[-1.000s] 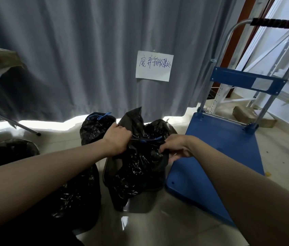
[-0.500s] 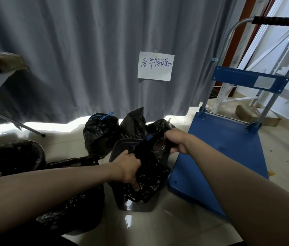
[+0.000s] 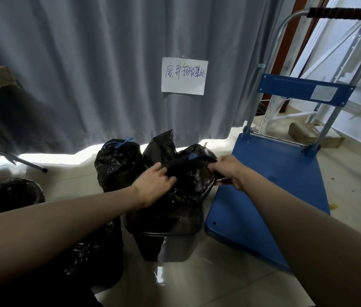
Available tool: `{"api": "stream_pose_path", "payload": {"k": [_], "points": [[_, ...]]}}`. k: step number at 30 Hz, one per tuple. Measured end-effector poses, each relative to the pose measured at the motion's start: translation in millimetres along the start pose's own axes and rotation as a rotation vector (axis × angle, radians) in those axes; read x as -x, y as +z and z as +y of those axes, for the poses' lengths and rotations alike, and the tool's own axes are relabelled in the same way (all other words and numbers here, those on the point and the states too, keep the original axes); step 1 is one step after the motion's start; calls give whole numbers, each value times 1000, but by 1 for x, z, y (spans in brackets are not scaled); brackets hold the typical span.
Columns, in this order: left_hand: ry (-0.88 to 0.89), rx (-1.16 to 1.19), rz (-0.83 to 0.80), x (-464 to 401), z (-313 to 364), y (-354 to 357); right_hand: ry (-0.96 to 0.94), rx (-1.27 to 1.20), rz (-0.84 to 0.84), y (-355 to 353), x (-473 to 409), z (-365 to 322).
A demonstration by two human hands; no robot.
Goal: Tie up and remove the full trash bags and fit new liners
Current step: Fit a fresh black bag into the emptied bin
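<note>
Centre frame: my left hand and right hand both pinch the crinkled black plastic trash bag mouth, bag in its dark bin. Knot unfinished; tied black bag behind-left; liners pending.

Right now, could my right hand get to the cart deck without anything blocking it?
Probably yes. The right hand grips the bag right beside the cart deck, and nothing lies between them.
</note>
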State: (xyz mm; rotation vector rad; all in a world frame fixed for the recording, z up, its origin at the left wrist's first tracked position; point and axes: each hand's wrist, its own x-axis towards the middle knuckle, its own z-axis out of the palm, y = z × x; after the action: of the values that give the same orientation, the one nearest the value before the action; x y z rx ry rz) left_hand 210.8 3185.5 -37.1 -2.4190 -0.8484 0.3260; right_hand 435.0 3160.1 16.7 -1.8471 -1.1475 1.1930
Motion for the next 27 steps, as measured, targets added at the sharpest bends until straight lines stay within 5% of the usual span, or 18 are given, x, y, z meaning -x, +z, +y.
{"api": "stream_pose_path", "payload": {"k": [5, 17, 27], "points": [[221, -38, -485, 5, 22, 5, 146, 365, -161, 2, -3, 19], [187, -120, -527, 25, -16, -1, -42, 780, 299, 25, -29, 22], [201, 232, -280, 57, -19, -15, -197, 935, -27, 57, -43, 34]]}}
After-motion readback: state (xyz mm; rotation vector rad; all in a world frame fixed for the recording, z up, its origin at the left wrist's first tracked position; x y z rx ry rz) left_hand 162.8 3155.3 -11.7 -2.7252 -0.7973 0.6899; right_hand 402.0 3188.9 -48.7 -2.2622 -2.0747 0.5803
